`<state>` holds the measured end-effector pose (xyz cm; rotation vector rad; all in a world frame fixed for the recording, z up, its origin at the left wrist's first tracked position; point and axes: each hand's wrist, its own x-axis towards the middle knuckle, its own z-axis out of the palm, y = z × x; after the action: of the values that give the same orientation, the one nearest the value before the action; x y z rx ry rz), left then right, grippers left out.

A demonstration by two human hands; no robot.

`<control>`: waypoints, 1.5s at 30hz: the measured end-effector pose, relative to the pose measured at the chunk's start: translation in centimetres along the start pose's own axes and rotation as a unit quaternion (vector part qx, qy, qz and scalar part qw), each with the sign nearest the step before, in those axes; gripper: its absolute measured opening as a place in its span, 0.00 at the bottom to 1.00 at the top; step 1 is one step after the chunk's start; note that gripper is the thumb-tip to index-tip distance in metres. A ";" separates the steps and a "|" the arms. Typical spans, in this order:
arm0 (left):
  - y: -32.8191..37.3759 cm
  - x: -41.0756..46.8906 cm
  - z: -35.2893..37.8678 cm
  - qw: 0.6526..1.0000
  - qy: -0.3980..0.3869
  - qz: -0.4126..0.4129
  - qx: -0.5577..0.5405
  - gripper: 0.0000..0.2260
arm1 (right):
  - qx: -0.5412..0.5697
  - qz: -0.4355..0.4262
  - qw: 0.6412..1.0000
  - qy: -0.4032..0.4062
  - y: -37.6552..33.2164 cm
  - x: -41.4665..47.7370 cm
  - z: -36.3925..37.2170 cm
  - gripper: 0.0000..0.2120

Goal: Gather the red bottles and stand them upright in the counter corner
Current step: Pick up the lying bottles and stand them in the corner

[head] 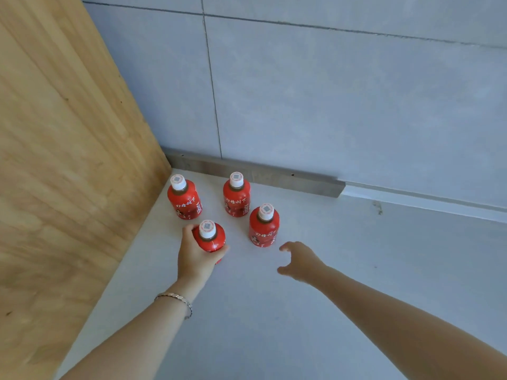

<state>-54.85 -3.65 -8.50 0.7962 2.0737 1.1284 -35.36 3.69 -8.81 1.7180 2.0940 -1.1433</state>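
Observation:
Several red bottles with white caps stand upright near the counter corner. One bottle (184, 200) is close to the wooden panel, another (236, 197) stands by the back wall strip, and a third (264, 227) is to the right front. My left hand (196, 257) is wrapped around the nearest bottle (210, 237), which stands upright on the counter. My right hand (300, 260) hovers with fingers spread just right of and below the third bottle, touching nothing.
A tall wooden panel (68, 160) forms the left wall of the corner. Grey tiled wall (329, 91) runs along the back with a metal strip (260, 174) at its foot. The white counter (356, 270) stretches to the right and towards me.

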 end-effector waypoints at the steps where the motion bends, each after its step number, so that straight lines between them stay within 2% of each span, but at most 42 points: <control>1: 0.2 0.3 0.3 1.000 0.003 -0.007 -0.002 0.31 | -0.012 0.005 1.000 -0.017 0.8 -0.5 -0.2 0.25; 5: 0.7 -0.3 1.1 0.999 0.005 -0.045 0.006 0.34 | -0.023 0.025 0.998 -0.052 3.9 -2.3 -0.9 0.20; 8: 0.2 -3.4 2.6 0.983 0.014 -0.165 0.085 0.30 | -0.052 0.040 0.995 -0.080 6.2 -3.8 -1.5 0.20; 9: 0.1 -4.8 3.2 0.969 -0.021 -0.207 0.132 0.27 | -0.060 0.045 0.994 -0.084 7.0 -4.3 -1.7 0.20; 10: 0.1 -6.1 4.0 0.960 -0.079 -0.215 0.160 0.23 | -0.063 0.050 0.993 -0.085 8.0 -4.9 -1.9 0.20; 13: 2.0 -8.8 7.2 0.937 -0.277 -0.107 0.184 0.07 | -0.058 0.075 0.993 -0.073 11.7 -7.9 -3.0 0.20; 15: 4.2 -10.0 10.7 0.905 -0.346 -0.042 0.245 0.04 | -0.042 0.102 0.992 -0.058 14.9 -10.5 -4.0 0.20; 19: 10.3 -15.0 19.7 0.814 -0.442 0.135 0.352 0.04 | 0.010 0.175 0.984 -0.015 22.9 -17.2 -6.5 0.21; 26: 18.2 -29.4 36.3 0.671 -0.529 0.308 0.419 0.06 | 0.120 0.304 0.939 0.102 40.3 -32.3 -9.6 0.20; 32: 20.2 -44.6 49.4 0.608 -0.570 0.371 0.410 0.07 | 0.165 0.381 0.886 0.208 57.2 -44.6 -11.1 0.17; 38: 20.8 -58.1 60.5 0.575 -0.601 0.375 0.409 0.04 | 0.053 0.463 0.845 0.263 71.4 -56.3 -13.6 0.18; 41: 21.3 -63.5 64.3 0.548 -0.615 0.385 0.416 0.05 | 0.039 0.536 0.816 0.215 75.9 -61.2 -13.1 0.21; 43: 21.6 -66.1 66.5 0.534 -0.615 0.398 0.423 0.05 | 0.055 0.574 0.804 0.144 78.3 -63.2 -11.9 0.24; 45: 21.7 -68.1 68.3 0.529 -0.617 0.400 0.424 0.05 | 0.078 0.587 0.801 0.085 79.9 -64.1 -10.3 0.22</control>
<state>43.39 -12.09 -2.25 2.2625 0.7256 -0.4312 59.37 -35.32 1.70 2.5760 0.5732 -0.7158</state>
